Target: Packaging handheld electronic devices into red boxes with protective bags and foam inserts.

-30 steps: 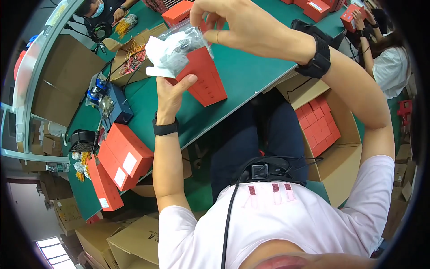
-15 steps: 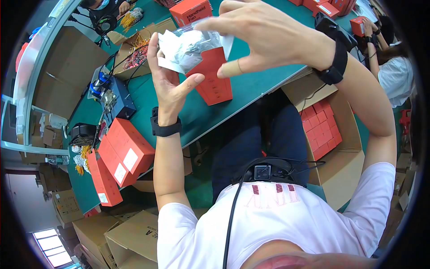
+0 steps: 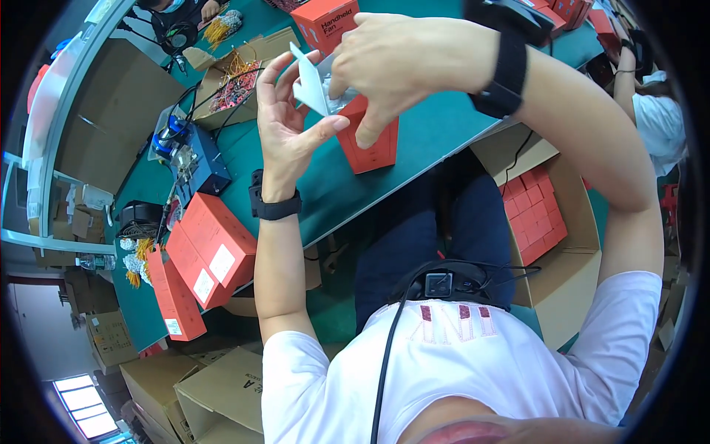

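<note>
A tall red cardboard box (image 3: pixel 377 144) stands on the green table with its top open and a white-lined flap (image 3: pixel 310 83) raised on the left. My left hand (image 3: pixel 285 133) is curled around the box's left side, its thumb against the edge and its fingers beside the flap. From above, my right hand (image 3: pixel 410 66) reaches over the opening. Its fingers press down on a clear plastic bag (image 3: pixel 336 100) with whitish contents in the box mouth, while the thumb lies along the red front. Most of the bag is hidden by the hand and box.
More red boxes lie at the table's left (image 3: pixel 211 248) and stand at the back (image 3: pixel 325 22). An open carton (image 3: pixel 248 55) holds coloured cords beside a blue device (image 3: pixel 196 163). Below right, a carton (image 3: pixel 577 285) holds small red boxes. Co-workers sit across and to the right.
My right hand has come down and left onto the box opening. The bulging white bag has sunk into the box, and the white-lined flap now stands up by my left hand.
</note>
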### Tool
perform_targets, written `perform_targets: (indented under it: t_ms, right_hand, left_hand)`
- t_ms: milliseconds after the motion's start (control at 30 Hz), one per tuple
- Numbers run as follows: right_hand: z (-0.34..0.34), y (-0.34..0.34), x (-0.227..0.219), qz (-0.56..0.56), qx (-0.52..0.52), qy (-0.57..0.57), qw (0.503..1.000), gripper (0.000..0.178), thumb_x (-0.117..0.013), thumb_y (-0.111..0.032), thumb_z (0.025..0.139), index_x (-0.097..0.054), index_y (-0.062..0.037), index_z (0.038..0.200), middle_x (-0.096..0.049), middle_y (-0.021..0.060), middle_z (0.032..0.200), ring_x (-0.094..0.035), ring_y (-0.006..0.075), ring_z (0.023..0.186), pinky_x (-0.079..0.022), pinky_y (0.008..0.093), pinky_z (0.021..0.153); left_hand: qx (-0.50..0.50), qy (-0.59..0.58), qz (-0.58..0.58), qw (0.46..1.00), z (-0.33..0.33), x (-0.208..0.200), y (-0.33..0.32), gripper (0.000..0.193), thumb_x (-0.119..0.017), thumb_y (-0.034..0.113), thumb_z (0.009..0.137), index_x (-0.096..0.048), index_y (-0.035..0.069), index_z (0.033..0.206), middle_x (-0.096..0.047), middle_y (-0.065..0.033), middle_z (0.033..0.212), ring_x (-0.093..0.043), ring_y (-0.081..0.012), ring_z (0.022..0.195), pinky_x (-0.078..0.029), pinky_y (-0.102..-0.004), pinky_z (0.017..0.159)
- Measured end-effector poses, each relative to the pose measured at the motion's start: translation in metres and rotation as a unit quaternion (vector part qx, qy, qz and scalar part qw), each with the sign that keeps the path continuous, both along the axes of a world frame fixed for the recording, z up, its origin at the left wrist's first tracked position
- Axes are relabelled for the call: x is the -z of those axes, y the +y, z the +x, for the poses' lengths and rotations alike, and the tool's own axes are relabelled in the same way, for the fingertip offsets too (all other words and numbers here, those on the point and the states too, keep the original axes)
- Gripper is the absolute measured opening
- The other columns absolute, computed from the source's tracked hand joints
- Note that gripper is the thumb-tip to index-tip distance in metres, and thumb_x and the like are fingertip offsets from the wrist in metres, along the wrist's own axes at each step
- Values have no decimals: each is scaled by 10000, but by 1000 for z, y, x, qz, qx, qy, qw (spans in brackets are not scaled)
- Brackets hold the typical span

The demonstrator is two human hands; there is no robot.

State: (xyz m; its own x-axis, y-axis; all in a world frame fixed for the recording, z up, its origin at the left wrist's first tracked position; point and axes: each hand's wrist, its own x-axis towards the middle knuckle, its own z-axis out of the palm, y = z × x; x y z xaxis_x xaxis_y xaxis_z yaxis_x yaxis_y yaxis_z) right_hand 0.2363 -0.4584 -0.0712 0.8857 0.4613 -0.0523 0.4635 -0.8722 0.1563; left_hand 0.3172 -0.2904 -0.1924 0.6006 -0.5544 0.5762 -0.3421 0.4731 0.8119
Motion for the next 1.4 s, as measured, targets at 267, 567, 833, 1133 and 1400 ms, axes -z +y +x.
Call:
perform_targets:
  t_ms: [267, 567, 833, 1133, 1400]
  right_hand:
    - [-35, -36, -3, 99, -76, -91, 988, 359, -734, -283, 844, -654, 3, 1047, -644, 178, 1002, -624, 306, 910, -492, 414, 865]
    - [-60, -36, 58, 136, -142, -297, 934, 155, -695, -85, 832, -548, -65, 878, -623, 112, 972, -649, 295, 963, -328, 564, 1163]
    - [-39, -31, 37, 178, -2, -196, 964, 277, -739, -251, 799, -600, -27, 884, -615, 136, 947, -607, 314, 834, -425, 437, 999]
    - [-59, -46, 70, 279, -57, -272, 919, 169, -743, -60, 804, -641, -35, 936, -697, 106, 1051, -598, 293, 1193, -371, 494, 1129]
    - [-56, -50, 88, 194, -161, -358, 899, 247, -742, -65, 832, -626, -78, 1050, -703, 82, 1118, -638, 300, 1165, -428, 519, 1081]
  left_hand:
    - [-70, -67, 49, 994, -2, 4, 18, 825, -917, 162, 672, -564, 54, 1410, -580, -118, 1380, -571, -241, 1266, -480, -416, 1053]
    - [-34, -215, 146, 965, 10, -26, 18, 752, -882, 257, 711, -605, 75, 1386, -608, -104, 1307, -593, -230, 1201, -475, -398, 1040]
    - [-7, -121, 126, 985, 15, -32, -6, 592, -810, 183, 859, -592, 56, 1394, -636, -68, 1290, -615, -168, 1168, -494, -357, 1013]
    - [-141, -252, 240, 927, -7, -40, 10, 470, -766, 176, 893, -647, 40, 1327, -633, -105, 1222, -653, -172, 1011, -546, -320, 899]
    - [-86, -69, 126, 986, -4, -24, -7, 377, -675, 72, 906, -644, 33, 1279, -604, -113, 1259, -632, -148, 1019, -550, -266, 840]
